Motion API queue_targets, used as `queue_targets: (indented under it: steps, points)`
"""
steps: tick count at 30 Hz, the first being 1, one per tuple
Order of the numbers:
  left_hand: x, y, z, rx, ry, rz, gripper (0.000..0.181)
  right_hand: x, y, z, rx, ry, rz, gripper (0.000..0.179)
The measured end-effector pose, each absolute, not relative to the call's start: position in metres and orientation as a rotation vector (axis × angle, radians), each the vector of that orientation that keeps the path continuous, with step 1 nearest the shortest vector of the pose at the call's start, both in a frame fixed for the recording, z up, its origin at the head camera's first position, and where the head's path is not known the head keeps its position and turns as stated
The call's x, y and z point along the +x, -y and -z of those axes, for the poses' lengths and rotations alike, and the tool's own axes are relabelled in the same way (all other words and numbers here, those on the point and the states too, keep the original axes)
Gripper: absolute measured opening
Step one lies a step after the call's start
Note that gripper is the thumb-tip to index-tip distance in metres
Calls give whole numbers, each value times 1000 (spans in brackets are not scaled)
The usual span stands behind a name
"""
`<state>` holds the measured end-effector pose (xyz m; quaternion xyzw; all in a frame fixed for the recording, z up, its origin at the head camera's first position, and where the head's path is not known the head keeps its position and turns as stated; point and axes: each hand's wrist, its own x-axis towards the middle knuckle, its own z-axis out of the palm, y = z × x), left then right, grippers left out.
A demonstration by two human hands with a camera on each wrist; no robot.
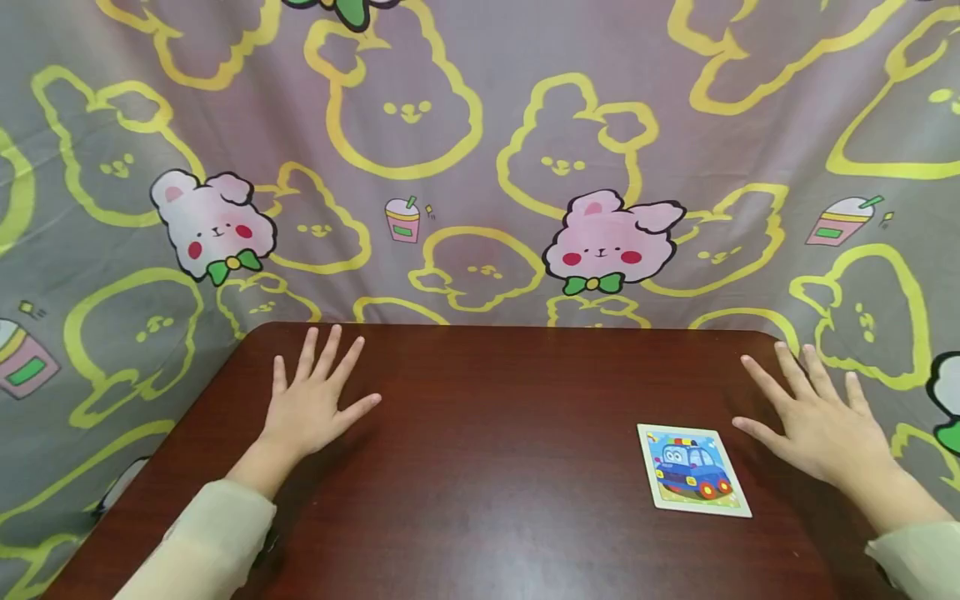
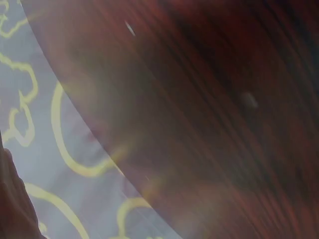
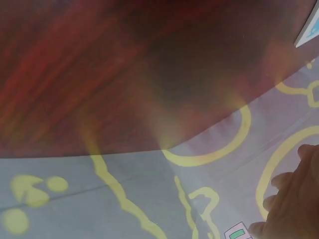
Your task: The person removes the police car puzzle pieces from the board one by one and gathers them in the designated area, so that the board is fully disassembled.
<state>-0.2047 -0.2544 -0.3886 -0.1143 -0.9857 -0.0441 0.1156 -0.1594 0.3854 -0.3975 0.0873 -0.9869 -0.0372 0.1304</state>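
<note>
A square picture board (image 1: 693, 471) with a pale border and a blue cartoon police car lies flat on the right part of the table. Just right of it, my right hand (image 1: 821, 429) is spread with straight fingers, holding nothing. On the table's far left side my left hand (image 1: 307, 408) is spread too, fingers straight and apart, nothing in it. The left wrist view shows only the edge of the left hand (image 2: 17, 199) at its lower left. In the right wrist view, fingers of the right hand (image 3: 294, 199) appear at lower right, and a corner of the board (image 3: 310, 30) at upper right.
The dark brown glossy table (image 1: 480, 417) has rounded far corners. A grey-pink curtain (image 1: 465, 158) printed with yellow animal outlines and pink bunny faces hangs behind it and along both sides, close to the table's edges.
</note>
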Motion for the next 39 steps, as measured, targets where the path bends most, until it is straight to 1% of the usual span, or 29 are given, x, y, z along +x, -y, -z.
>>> queue_targets:
  steps: [10, 18, 28, 34, 39]
  points:
    - [-192, 202, 397, -521, 2887, 140, 90, -137, -386, 411, 321, 2917, 40, 92]
    - [-188, 152, 400, -758, 2887, 122, 85, -124, -380, 416, 395, 3079, -132, 84]
    - [-182, 88, 408, -1042, 2897, -45, 83, -114, -366, 424, 472, 3087, -218, 83]
    - [-178, 56, 413, -1130, 2867, -90, 82, -110, -361, 432, 520, 3062, -198, 85]
    - [-177, 28, 412, -1210, 2857, -116, 82, -108, -360, 435, 521, 3080, -194, 83]
